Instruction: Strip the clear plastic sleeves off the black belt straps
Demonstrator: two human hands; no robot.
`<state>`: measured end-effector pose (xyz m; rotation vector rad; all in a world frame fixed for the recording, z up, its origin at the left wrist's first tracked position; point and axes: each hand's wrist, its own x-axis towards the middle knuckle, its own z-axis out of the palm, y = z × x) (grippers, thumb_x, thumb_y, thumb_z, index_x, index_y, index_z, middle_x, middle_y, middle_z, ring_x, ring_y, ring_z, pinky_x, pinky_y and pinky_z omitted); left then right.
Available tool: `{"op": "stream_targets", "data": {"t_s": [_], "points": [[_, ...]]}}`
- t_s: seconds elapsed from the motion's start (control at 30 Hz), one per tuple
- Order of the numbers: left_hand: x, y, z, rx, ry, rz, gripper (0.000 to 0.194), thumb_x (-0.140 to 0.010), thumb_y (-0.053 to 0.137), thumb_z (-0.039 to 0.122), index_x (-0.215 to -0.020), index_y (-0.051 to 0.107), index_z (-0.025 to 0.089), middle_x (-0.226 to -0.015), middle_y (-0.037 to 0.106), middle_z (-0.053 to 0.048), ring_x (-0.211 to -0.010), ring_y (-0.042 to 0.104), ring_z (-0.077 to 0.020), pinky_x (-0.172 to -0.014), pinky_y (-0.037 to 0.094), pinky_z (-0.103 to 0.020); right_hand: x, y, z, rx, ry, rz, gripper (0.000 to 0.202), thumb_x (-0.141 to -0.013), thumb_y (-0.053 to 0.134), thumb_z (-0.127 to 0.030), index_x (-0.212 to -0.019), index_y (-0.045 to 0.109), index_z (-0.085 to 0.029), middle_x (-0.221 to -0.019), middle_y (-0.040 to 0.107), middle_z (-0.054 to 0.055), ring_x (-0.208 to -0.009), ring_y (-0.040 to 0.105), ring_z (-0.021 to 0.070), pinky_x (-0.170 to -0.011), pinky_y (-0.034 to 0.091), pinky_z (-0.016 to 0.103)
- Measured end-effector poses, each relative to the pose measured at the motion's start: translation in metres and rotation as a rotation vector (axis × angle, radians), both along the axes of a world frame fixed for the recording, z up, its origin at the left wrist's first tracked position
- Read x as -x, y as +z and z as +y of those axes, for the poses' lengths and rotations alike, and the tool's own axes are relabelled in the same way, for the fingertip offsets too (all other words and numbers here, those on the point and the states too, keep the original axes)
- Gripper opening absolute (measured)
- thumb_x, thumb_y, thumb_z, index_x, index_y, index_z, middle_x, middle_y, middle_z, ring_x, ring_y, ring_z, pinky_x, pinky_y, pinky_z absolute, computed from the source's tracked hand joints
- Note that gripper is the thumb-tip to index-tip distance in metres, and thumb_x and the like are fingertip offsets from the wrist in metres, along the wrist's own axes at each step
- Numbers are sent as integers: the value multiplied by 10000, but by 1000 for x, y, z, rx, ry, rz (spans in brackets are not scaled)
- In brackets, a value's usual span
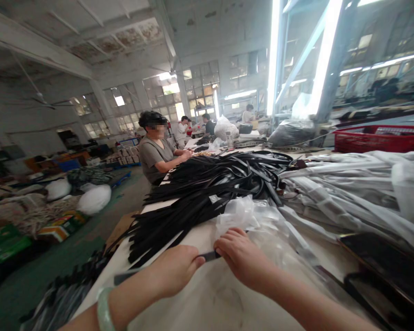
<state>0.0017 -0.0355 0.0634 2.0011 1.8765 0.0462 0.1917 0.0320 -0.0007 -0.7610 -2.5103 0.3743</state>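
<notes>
A black belt (208, 256) stretches between my two hands just above the pale table (196, 301). My left hand (175, 270) is closed around it, thumb on top, and a length of strap shows beyond the forearm. My right hand (239, 257) pinches its other end with fingers curled. Touching or just behind the right hand are crumpled clear plastic sleeves (239, 212). Beyond them spreads a big heap of loose black belts (189, 209). Long items in whitish plastic sleeves (331, 188) are piled on the right.
A red plastic crate (382, 139) stands at the back right. Near the right edge lies a dark flat object (382, 262). A co-worker (155, 151) handles small things at the table's far left side. More dark straps (72, 289) hang or lie below the left edge.
</notes>
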Motion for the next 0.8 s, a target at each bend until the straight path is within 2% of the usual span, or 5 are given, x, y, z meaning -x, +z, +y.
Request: {"op": "stream_targets", "data": {"t_s": [0.1,0.17,0.37,0.5,0.8], "points": [[15,11,-3,-198,-97,500,360,-925,423,399,-811,672,166,-781,707,-108,-758,674,-284,-647,471,-342,-7,-2,12,-12,-40,-74,124,-917,493,-159,-871,603,-191,-884,646,33,-894,568,194,-983,267,383],[26,13,-3,-256,-144,633,361,-926,441,426,-843,664,154,-789,713,-112,-763,686,-293,-648,500,-353,-10,-5,19,-32,-50,-138,118,-896,508,-139,-846,605,-187,-883,652,42,-911,576,210,-991,265,392],[20,-11,0,-320,-176,646,453,-921,385,514,-857,631,139,-810,708,-111,-791,691,-280,-674,530,-357,1,-11,9,-35,-37,-123,197,-952,441,-186,-845,606,-189,-865,645,46,-828,598,188,-783,363,288],[-1,-30,1,-360,-236,593,440,-889,420,552,-845,619,163,-802,706,-78,-774,691,-268,-654,533,-347,6,-11,-4,-87,45,-94,168,-933,472,-174,-831,605,-192,-822,647,25,-814,598,176,-834,354,293],[22,-31,-4,-387,-166,604,399,-904,459,476,-829,632,123,-770,699,-121,-739,690,-297,-612,518,-362,-5,-15,18,-71,-21,-191,176,-922,517,-184,-794,638,-190,-830,691,38,-830,620,210,-817,374,308]]}}
